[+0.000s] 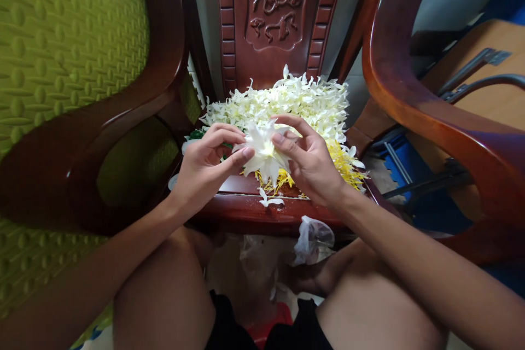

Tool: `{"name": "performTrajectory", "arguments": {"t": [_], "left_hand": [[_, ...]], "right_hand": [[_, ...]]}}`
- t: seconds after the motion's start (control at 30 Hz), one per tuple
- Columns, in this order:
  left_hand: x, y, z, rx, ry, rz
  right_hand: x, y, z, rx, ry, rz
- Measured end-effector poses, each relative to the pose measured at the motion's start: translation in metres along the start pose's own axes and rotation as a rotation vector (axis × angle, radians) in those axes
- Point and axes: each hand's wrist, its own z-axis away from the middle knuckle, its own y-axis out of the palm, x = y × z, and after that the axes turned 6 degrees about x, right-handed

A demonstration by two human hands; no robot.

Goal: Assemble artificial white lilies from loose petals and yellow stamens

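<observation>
Between my two hands is a white artificial-looking flower (264, 150) with pointed petals and a pale yellow centre, facing me. My left hand (211, 161) pinches petals at its left side between thumb and fingers. On the other side my right hand (309, 158) grips it, with the thumb near the centre and the forefinger arched behind. Beyond the hands a large heap of white flowers (287, 98) covers the seat of a carved wooden chair. Yellow thread-like strands (346, 164) lie at the heap's right front. One small white flower piece (270, 199) rests at the seat's front edge.
The dark wooden chair seat (246, 213) has a curved armrest (410, 93) on the right and a carved backrest (279, 11). Yellow-green textured padding (74, 27) fills the left. A clear plastic bag (311, 240) hangs below the seat's front. A folding table (488, 82) stands far right.
</observation>
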Motion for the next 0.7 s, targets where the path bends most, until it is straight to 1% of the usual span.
{"name": "performTrajectory", "arguments": {"t": [0.07, 0.3, 0.47, 0.6, 0.7], "left_hand": [[-0.0005, 0.0008, 0.0004, 0.003, -0.004, 0.03], [-0.002, 0.0028, -0.0005, -0.003, -0.097, 0.185], [-0.0023, 0.001, 0.0005, -0.006, -0.143, 0.126], [-0.0024, 0.0006, 0.0011, 0.016, -0.125, 0.117], [-0.0013, 0.0003, 0.0004, 0.033, -0.079, 0.092]], "right_hand": [[-0.0004, -0.0003, 0.0003, 0.025, 0.014, -0.011], [0.0, -0.0022, 0.0016, 0.064, 0.013, 0.012], [-0.0021, -0.0026, 0.002, 0.142, 0.012, 0.004], [-0.0039, -0.0042, 0.0027, 0.118, 0.0, 0.071], [-0.0057, -0.0059, 0.0026, 0.095, -0.018, 0.091]]}}
